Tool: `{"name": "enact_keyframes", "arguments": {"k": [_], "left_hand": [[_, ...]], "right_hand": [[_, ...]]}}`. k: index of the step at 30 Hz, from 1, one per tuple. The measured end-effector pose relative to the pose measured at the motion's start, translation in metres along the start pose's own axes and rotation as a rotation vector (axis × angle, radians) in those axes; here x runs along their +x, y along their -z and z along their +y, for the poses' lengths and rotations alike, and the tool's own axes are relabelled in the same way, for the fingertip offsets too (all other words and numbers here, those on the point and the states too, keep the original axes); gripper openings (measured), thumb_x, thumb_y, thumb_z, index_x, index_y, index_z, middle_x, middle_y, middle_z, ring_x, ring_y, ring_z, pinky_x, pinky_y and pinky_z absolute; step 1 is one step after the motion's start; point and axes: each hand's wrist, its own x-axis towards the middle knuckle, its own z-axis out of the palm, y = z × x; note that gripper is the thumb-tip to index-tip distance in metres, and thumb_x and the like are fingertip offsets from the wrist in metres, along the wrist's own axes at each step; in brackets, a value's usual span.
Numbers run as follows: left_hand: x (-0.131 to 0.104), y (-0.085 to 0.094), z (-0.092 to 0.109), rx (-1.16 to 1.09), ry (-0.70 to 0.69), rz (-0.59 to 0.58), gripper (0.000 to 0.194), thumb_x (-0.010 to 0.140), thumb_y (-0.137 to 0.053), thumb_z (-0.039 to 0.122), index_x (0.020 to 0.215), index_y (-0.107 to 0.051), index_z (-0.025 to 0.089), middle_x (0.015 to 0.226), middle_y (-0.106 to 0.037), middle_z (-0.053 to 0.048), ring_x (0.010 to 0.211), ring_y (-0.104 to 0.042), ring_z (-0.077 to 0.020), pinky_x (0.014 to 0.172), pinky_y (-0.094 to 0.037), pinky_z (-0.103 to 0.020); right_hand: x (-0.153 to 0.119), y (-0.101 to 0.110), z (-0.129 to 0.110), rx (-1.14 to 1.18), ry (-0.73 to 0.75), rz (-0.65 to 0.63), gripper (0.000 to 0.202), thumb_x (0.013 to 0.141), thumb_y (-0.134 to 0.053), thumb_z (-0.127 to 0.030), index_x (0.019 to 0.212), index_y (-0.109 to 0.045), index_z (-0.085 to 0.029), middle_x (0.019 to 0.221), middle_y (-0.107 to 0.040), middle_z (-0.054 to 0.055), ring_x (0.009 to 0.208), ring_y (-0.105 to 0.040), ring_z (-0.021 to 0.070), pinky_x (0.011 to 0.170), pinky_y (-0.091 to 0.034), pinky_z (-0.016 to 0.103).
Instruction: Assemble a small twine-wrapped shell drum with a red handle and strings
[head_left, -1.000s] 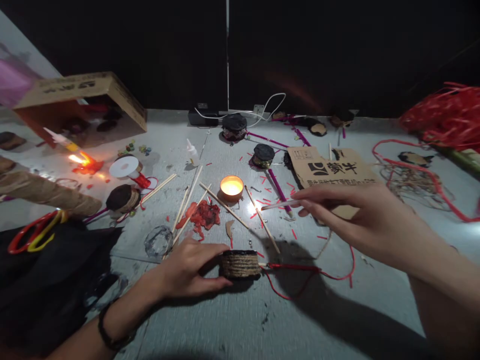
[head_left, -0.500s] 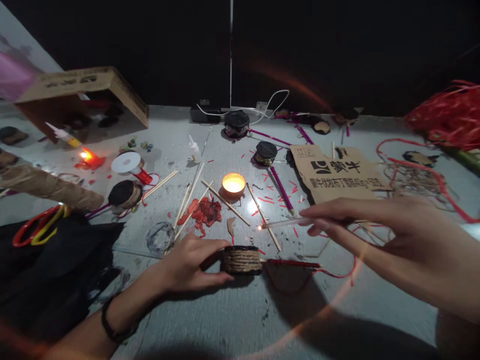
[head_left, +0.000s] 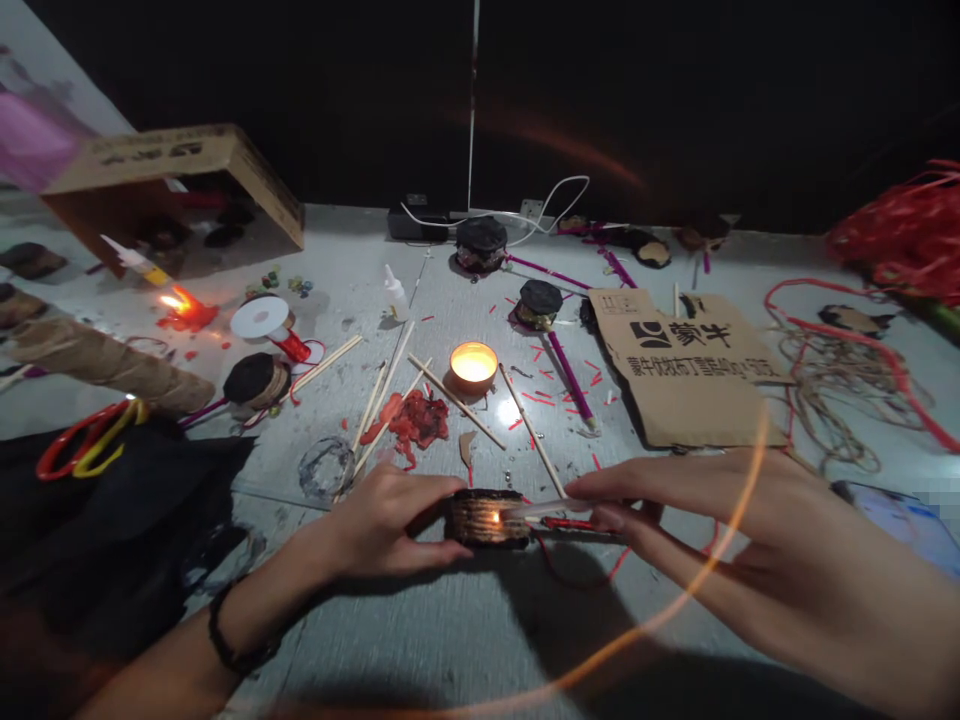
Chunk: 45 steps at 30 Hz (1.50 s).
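Thumb and fingers of my left hand (head_left: 390,520) are closed on a small drum (head_left: 480,530), which has black ends and a side wound with twine. My right hand (head_left: 720,540) pinches a thin translucent stick, like a glue stick (head_left: 546,508). Its small glowing tip meets the drum's twine side, or is very close to it. A red-wrapped handle (head_left: 574,524) runs right from the drum, partly behind my right fingers, with red cord around it. Beyond the drum burns a candle in a small round cup (head_left: 473,370).
Wooden sticks (head_left: 457,400) and melted red wax (head_left: 416,420) lie near the candle. Scissors (head_left: 90,440) rest on black cloth at left. Another flame (head_left: 180,303) burns by an open cardboard box (head_left: 270,190). Flat cardboard (head_left: 690,370) and a phone (head_left: 900,520) are at right.
My right hand has brought the stick's glowing tip left and down to the drum's side. My left hand keeps its grip on the drum. The view has shifted slightly, revealing the phone.
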Motion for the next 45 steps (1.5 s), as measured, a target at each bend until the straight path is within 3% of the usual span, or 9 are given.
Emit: {"name": "enact_keyframes", "arguments": {"k": [6,12,20,24,29,37,40,45], "left_hand": [[-0.003,-0.001,-0.002,0.042,0.008,0.008,0.052,0.094,-0.084,0.039,0.138,-0.065,0.017,0.080,-0.078,-0.001,0.059,-0.070,-0.0152,0.063,-0.057,-0.028],[-0.001,0.001,-0.001,0.066,-0.011,0.006,0.054,0.093,-0.085,0.039,0.138,-0.064,0.017,0.092,-0.084,-0.005,0.068,-0.077,-0.0177,0.068,-0.059,-0.028],[-0.001,0.001,-0.001,0.060,-0.016,0.007,0.051,0.096,-0.082,0.041,0.137,-0.064,0.017,0.083,-0.080,-0.003,0.058,-0.071,-0.0157,0.060,-0.056,-0.028],[-0.001,0.001,-0.001,0.063,-0.021,0.018,0.050,0.096,-0.081,0.041,0.138,-0.064,0.019,0.085,-0.081,-0.004,0.066,-0.075,-0.0179,0.067,-0.058,-0.030],[-0.001,0.001,0.001,0.070,-0.007,0.007,0.049,0.096,-0.081,0.039,0.137,-0.064,0.019,0.080,-0.078,-0.001,0.061,-0.070,-0.0158,0.062,-0.054,-0.028],[-0.002,0.000,0.000,0.061,0.003,0.013,0.052,0.093,-0.084,0.038,0.137,-0.065,0.018,0.080,-0.077,0.001,0.061,-0.070,-0.0149,0.060,-0.054,-0.027],[-0.001,0.000,-0.001,0.061,-0.014,0.010,0.050,0.095,-0.082,0.040,0.136,-0.064,0.017,0.082,-0.079,-0.002,0.063,-0.072,-0.0162,0.058,-0.053,-0.027],[0.002,0.002,-0.001,0.004,-0.042,-0.002,0.052,0.098,-0.080,0.037,0.142,-0.062,0.018,0.082,-0.080,-0.002,0.058,-0.070,-0.0143,0.057,-0.052,-0.026]], "right_hand": [[0.002,-0.003,-0.001,0.018,-0.035,-0.030,0.024,0.104,-0.060,-0.031,0.115,-0.081,-0.033,0.104,-0.087,0.000,0.086,-0.084,0.0237,0.071,-0.068,0.036],[0.001,-0.004,0.000,0.014,-0.033,-0.042,0.024,0.103,-0.062,-0.028,0.119,-0.080,-0.033,0.102,-0.087,0.000,0.085,-0.084,0.0230,0.072,-0.068,0.035],[-0.004,-0.009,0.004,-0.016,-0.028,-0.085,0.026,0.108,-0.057,-0.030,0.125,-0.076,-0.036,0.106,-0.086,-0.001,0.088,-0.083,0.0218,0.076,-0.067,0.037],[-0.005,-0.011,0.006,0.020,-0.036,-0.032,0.027,0.105,-0.061,-0.029,0.126,-0.076,-0.035,0.113,-0.086,-0.001,0.096,-0.084,0.0232,0.082,-0.068,0.037],[0.002,-0.003,0.000,0.029,-0.033,0.007,0.025,0.102,-0.061,-0.027,0.118,-0.078,-0.034,0.102,-0.087,-0.001,0.083,-0.084,0.0232,0.071,-0.068,0.036],[0.004,-0.006,-0.004,0.053,-0.008,-0.078,0.030,0.102,-0.054,-0.022,0.109,-0.081,-0.032,0.103,-0.088,0.000,0.083,-0.085,0.0226,0.068,-0.068,0.033],[0.000,-0.005,-0.004,0.021,-0.003,-0.009,0.026,0.102,-0.058,-0.026,0.113,-0.081,-0.033,0.104,-0.088,0.000,0.085,-0.085,0.0245,0.070,-0.070,0.035],[-0.005,0.005,-0.004,-0.048,-0.067,0.257,0.023,0.102,-0.067,-0.036,0.117,-0.081,-0.046,0.092,-0.087,-0.005,0.067,-0.082,0.0251,0.063,-0.070,0.039]]}}
